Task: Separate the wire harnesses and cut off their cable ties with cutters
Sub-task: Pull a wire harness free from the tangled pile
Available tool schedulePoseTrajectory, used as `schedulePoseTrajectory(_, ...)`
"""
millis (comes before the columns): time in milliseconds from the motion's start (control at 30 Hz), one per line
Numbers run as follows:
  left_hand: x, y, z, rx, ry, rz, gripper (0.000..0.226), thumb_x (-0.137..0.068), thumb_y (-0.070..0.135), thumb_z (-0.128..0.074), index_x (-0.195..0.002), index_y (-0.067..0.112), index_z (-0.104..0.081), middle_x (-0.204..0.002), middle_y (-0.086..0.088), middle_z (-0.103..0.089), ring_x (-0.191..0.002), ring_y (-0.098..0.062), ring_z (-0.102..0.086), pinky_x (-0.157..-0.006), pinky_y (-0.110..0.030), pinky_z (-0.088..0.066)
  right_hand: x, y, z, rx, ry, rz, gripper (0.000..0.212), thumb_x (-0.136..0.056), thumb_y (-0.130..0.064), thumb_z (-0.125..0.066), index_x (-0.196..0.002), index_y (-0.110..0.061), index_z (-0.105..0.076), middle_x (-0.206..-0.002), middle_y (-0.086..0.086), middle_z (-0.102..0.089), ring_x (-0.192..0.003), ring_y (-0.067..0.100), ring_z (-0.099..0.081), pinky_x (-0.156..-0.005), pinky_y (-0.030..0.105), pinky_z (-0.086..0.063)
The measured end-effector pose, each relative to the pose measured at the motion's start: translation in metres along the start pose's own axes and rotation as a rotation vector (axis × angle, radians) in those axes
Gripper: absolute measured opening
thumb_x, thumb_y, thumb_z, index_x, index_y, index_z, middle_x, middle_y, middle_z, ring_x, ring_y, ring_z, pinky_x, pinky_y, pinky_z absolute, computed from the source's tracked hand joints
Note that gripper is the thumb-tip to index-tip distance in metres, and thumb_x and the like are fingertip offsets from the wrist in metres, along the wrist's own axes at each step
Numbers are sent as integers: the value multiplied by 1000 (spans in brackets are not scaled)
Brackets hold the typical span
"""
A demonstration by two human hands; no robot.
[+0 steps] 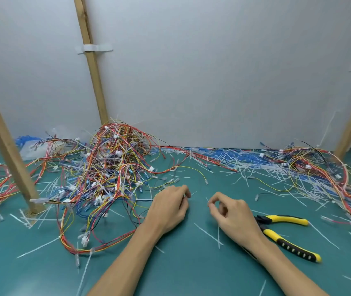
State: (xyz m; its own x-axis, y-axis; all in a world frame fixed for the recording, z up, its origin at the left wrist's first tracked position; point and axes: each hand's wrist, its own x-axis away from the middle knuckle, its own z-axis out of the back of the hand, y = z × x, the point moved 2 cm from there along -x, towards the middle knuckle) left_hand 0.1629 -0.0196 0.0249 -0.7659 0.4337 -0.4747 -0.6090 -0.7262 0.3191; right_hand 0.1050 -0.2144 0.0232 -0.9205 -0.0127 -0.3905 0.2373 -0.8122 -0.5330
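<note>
- Cutters [285, 233] with yellow and black handles lie flat on the green table [181, 270], just right of the right wrist, which hides part of their head
- Right hand [232, 214]: thumb and forefinger tips meet; whether they pinch anything cannot be told
- Left hand [168, 210]: knuckles up, fingers curled down; its hold cannot be told either
- Cut ties [253, 167] lie scattered around and beyond both hands
- Tangled wires [114, 167] are heaped beyond the left hand beside a wooden post [6, 146]; a looser bunch [324, 169] lies far right by the white wall [213, 82]
</note>
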Motion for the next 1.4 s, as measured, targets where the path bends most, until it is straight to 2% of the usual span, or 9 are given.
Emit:
schedulePoseTrajectory(267, -4, 9, 14, -18, 148, -34, 10, -94, 16, -53, -99, 18, -61, -94, 7, -65, -87, -16, -55, -78, -31, -43, -2, 3, 6, -131, 38, -63, 21, -97, -28, -58, -76, -28, -62, -51, -5, -48, -53, 13, -42, -56, 33, -36)
schedulePoseTrajectory(500, 3, -2, 0, 21, -69, 61, 16, -97, 23, -45, -105, 24, -59, -93, 12, -56, -97, -15, -53, -84, -36, -46, -2, 5, 2, -75, -28, -67, 19, -95, -32, -59, -76, -30, -63, -58, -3, -55, -58, 14, -49, -62, 40, -46)
schedulePoseTrajectory(633, 1, -3, 0, 34, -37, 57, 16, -97, 22, -45, -106, 24, -59, -95, 12, -58, -96, -15, -54, -82, -35, -46, -2, 8, 2, -73, -36, -83, 19, -95, -33, -59, -76, -30, -64, -59, -4, -56, -59, 13, -50, -61, 37, -45)
schedulePoseTrajectory(767, 0, 4, 15, -39, 67, -10, 15, -96, 17, -50, -106, 19, -61, -101, 6, -64, -98, -19, -56, -86, -36, -46, -4, 9, 2, -77, -43, -116, 20, -95, -32, -58, -76, -29, -65, -59, -3, -57, -60, 14, -51, -62, 39, -46)
schedulePoseTrajectory(900, -6, 8, 50, -197, 350, -69, 14, -90, 8, -60, -102, 12, -66, -95, -2, -67, -91, -24, -59, -82, -39, -49, -5, 11, 1, -54, -68, -128, 21, -95, -33, -58, -76, -29, -66, -60, -5, -57, -61, 13, -52, -59, 35, -42)
schedulePoseTrajectory(1067, -4, -22, 98, -363, 568, 205, 26, -87, 11, -62, -113, 10, -62, -112, -9, -58, -102, -27, -52, -87, -39, -46, -6, 12, 0, -48, -88, -147, 21, -94, -35, -56, -77, -30, -66, -62, -7, -59, -62, 12, -53, -56, 32, -39)
schedulePoseTrajectory(1167, -6, -50, 109, -422, 383, 426, 39, -92, 20, -58, -126, 3, -55, -122, -18, -58, -113, -35, -54, -92, -47, -47, -6, 11, -1, -24, -92, -147, 20, -94, -36, -55, -78, -30, -67, -64, -9, -60, -64, 10, -55, -55, 30, -38)
schedulePoseTrajectory(1233, -12, -63, 111, -407, 207, 542, 37, -97, 27, -51, -124, 2, -56, -105, -17, -66, -98, -34, -62, -82, -44, -52, -5, 11, -1, -21, -91, -147, 20, -94, -37, -56, -79, -29, -67, -65, -9, -61, -65, 10, -56, -56, 30, -38)
schedulePoseTrajectory(1400, -37, -55, 112, -340, -67, 543, 39, -97, 39, -58, -80, 6, -68, -69, -8, -66, -61, -26, -62, -63, -38, -58, -6, 12, -1, -22, -100, -139, 19, -93, -37, -56, -78, -30, -67, -64, -11, -61, -65, 9, -56, -58, 31, -41)
